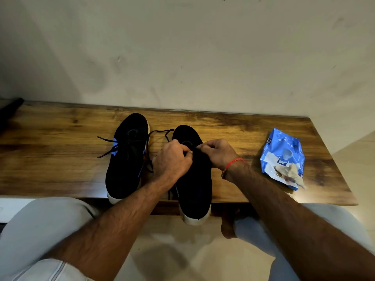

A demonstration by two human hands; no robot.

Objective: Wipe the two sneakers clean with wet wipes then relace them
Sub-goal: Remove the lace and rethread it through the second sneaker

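- The left hand (172, 159) and right hand (218, 154) each pinched the thin black lace (160, 132) over the right shoe (193, 179).
- Lacing looked under way; next, the lace tip needs a hole.
- Both soft black shoes, the left shoe (126, 157) too, stood on the smooth wooden worktop (60, 149).
- A crinkly blue wipes pack (284, 157) lay well apart.

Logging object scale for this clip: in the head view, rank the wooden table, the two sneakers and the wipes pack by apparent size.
1. wooden table, largest.
2. right sneaker and left sneaker: look alike; the right one lies nearer the camera, so no ranking.
3. wipes pack, smallest.
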